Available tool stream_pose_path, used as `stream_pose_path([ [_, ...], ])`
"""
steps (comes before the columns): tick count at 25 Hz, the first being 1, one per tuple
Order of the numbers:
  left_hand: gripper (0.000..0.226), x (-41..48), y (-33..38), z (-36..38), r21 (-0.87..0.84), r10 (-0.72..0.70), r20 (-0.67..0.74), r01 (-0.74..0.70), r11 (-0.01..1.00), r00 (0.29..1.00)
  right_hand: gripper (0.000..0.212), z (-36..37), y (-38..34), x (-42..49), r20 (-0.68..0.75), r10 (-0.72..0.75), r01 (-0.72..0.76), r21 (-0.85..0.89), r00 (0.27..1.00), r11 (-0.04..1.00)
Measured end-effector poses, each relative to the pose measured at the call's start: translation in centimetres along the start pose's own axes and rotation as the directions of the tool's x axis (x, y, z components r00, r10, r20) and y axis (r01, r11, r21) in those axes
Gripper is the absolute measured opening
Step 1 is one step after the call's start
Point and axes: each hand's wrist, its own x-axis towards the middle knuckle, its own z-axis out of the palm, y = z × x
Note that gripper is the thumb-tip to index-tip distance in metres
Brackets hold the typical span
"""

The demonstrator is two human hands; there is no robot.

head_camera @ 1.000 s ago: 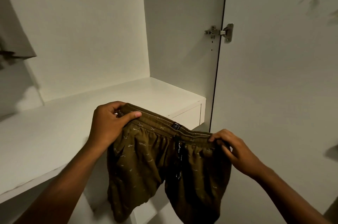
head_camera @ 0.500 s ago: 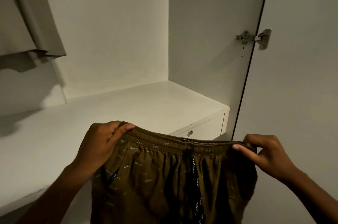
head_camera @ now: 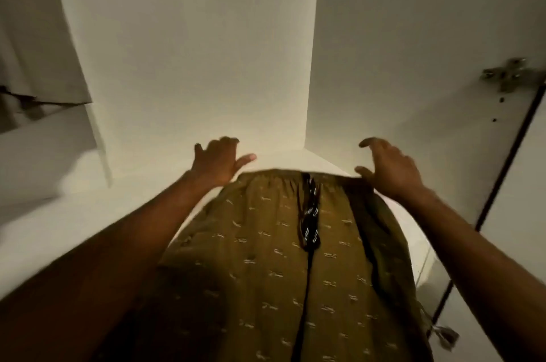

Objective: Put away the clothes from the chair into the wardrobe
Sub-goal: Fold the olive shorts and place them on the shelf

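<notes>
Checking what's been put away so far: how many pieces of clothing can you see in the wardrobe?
2. Olive shorts lie on the white shelf in front; a pale garment hangs at the upper left. More may be hidden out of frame.

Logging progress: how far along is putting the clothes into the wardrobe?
Done: the olive shorts lie on the wardrobe shelf, waistband toward the back. In hand: nothing; left hand and right hand spread open at the waistband's ends. Left: the legs seem to overhang the front; any remaining clothes are out of view.
</notes>
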Motion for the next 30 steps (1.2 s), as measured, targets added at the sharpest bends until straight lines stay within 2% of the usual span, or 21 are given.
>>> stream_pose_path([
  [2,0.088,-0.5,-0.2,5.8,-0.045,0.108,0.282,-0.099,0.994,0.953,0.068,6.1,-0.7,-1.4,0.208,-0.032,0.029,0.019,0.978,0.999],
  [3,0.097,-0.7,-0.8,8.2,-0.092,0.132,0.360,-0.106,0.990,0.924,0.078,8.5,-0.9,-2.0,0.340,-0.046,0.040,0.025,0.939,0.999],
  [4,0.103,-0.4,-1.5,10.1,-0.132,0.153,0.383,-0.110,0.985,0.911,0.085,10.4,-0.7,-2.0,0.426,-0.051,0.044,0.026,0.904,0.999],
  [5,0.104,0.6,-2.3,11.2,-0.155,0.161,0.375,-0.109,0.982,0.913,0.089,11.7,-0.3,-1.4,0.451,-0.051,0.038,0.037,0.891,0.999],
  [8,0.094,5.3,-4.1,12.9,-0.193,0.205,0.364,-0.142,0.971,0.909,0.086,13.4,1.3,2.0,0.439,-0.063,0.048,0.044,0.896,0.998],
  [11,0.092,11.0,-5.7,14.1,-0.237,0.288,0.370,-0.210,0.948,0.883,0.078,14.8,1.9,6.0,0.446,-0.038,0.035,0.015,0.894,0.999],
  [15,0.090,16.5,-6.6,15.5,-0.337,0.409,0.338,-0.297,0.893,0.847,0.079,16.9,3.2,9.9,0.387,0.005,0.017,-0.053,0.922,0.998],
  [25,0.078,21.3,-6.3,16.7,-0.371,0.556,0.322,-0.438,0.819,0.766,0.071,16.7,4.0,10.3,0.406,-0.019,0.027,-0.015,0.914,1.000],
  [27,0.074,20.8,-6.1,16.7,-0.237,0.564,0.272,-0.514,0.824,0.779,0.060,16.4,4.2,10.2,0.337,-0.048,0.029,0.060,0.940,0.998],
  [29,0.074,20.2,-5.4,15.6,0.049,0.457,0.227,-0.479,0.876,0.860,0.047,15.9,4.4,10.0,0.167,0.002,-0.037,0.203,0.986,0.978],
  [30,0.074,19.6,-4.5,14.2,0.282,0.420,0.216,-0.468,0.837,0.881,0.041,15.6,4.5,10.0,0.074,0.088,-0.105,0.272,0.993,0.957],
])
